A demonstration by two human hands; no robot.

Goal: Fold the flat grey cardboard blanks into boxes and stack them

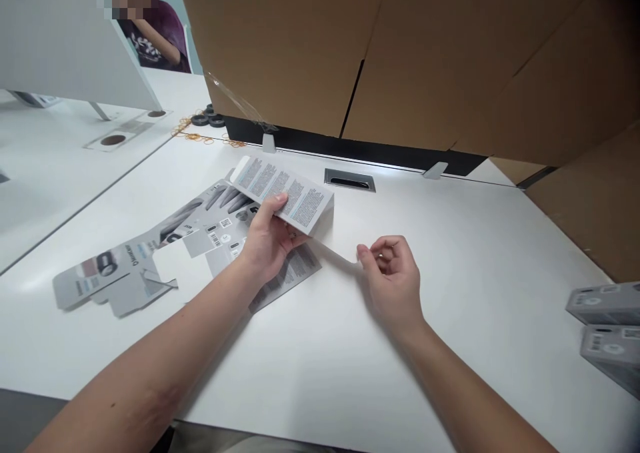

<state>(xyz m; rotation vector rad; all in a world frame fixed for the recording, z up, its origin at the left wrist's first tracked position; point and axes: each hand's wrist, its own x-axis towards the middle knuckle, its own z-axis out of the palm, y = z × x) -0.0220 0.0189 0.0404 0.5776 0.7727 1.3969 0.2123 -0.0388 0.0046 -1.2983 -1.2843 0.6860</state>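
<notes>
A partly folded grey cardboard box (pixel 283 189), printed with columns of small text, is tilted above the table. My left hand (pixel 267 243) grips it, thumb on the printed face and fingers underneath. From the box's right end a white flap (pixel 337 243) sticks out. Thumb and fingers of my right hand (pixel 393 273) are closed at the flap's corner, pinching it. Under and left of my left hand lie flat, unfolded box blanks (pixel 185 233) in grey with printed pictures and barcodes, overlapping one another. My left forearm covers part of them.
Two folded grey boxes (pixel 607 336) stand at the right edge of the white table (pixel 325 366). A brown cardboard partition (pixel 400 59) rises behind, near a metal table socket (pixel 350 180). Black rings (pixel 210 118) and rubber bands (pixel 197 137) lie back left; a person (pixel 160 39) is beyond.
</notes>
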